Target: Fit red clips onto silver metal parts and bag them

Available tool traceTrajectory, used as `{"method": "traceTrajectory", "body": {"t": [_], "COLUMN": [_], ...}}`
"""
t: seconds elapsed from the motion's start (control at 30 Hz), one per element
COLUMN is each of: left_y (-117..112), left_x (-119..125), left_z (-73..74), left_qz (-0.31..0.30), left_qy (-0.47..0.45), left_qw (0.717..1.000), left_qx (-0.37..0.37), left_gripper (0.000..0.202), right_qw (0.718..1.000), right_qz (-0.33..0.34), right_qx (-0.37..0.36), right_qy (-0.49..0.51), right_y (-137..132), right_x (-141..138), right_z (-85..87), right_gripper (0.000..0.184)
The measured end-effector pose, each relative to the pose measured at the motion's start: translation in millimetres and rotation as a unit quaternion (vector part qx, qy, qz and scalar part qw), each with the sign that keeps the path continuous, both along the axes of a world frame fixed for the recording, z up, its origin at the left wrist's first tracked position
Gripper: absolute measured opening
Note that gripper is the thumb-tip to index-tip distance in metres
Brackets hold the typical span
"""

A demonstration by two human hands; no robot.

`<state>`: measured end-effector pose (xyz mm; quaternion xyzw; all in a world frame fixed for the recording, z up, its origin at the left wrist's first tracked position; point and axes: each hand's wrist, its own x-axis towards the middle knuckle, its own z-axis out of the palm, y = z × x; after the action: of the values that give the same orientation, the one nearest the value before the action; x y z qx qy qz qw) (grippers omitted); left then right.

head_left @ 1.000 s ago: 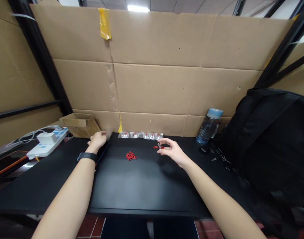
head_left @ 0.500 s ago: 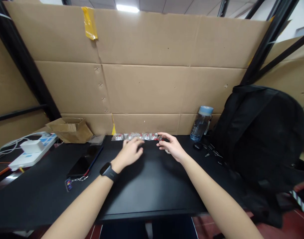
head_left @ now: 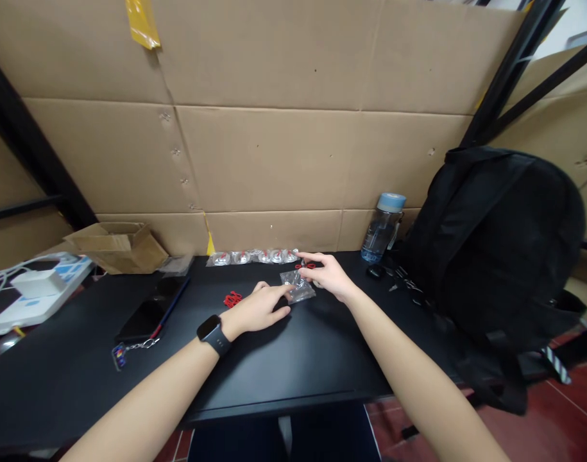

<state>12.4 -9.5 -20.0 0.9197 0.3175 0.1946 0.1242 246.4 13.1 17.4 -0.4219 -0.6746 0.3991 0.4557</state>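
My left hand, with a dark watch on its wrist, reaches over the black table with its fingers apart. Its index fingertip rests on a small clear plastic bag. Just left of this hand lies a bundle of red cord. Thumb and index finger of my right hand close on a small shiny piece with red cord, above the bag's far edge; its exact kind is unclear. Behind both hands runs a row of clear-wrapped, round silvery pieces with red marks.
On the left are a phone, a white power strip and an open brown paper bag. A water bottle, keys and a black backpack stand or lie right. Cardboard walls the back.
My left hand has come away from the wrapped row, down and right onto the clear bag. The bag and the red cord bundle now show on the table. The view has tilted down.
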Motion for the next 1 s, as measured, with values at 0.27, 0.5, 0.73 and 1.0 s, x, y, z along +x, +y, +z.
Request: {"method": "traceTrajectory", "body": {"t": [0.27, 0.5, 0.73, 1.0], "left_y": [-2.6, -6.6, -7.7, -10.2], "left_x": [5.1, 2.4, -0.2, 1.6], "left_z": [3.5, 6.7, 5.7, 3.9], "left_qz": [-0.034, -0.040, -0.028, -0.022], "left_qy": [-0.017, 0.027, 0.079, 0.090], "left_qw": [0.999, 0.999, 0.996, 0.995], "left_qx": [-0.030, -0.005, 0.036, 0.042], "left_gripper": [0.037, 0.033, 0.038, 0.042], "right_qw": [0.989, 0.968, 0.921, 0.881], "right_qz": [0.007, 0.036, 0.079, 0.082], "right_qx": [0.052, 0.105, 0.080, 0.060], "right_qy": [-0.139, -0.227, -0.373, -0.462], "right_y": [8.0, 8.9, -4.1, -13.9], "right_x": [9.6, 16.2, 30.5, 20.2], "right_z": [-3.7, -4.2, 11.0, 9.7], "right_gripper": [0.044, 0.043, 0.041, 0.024]}}
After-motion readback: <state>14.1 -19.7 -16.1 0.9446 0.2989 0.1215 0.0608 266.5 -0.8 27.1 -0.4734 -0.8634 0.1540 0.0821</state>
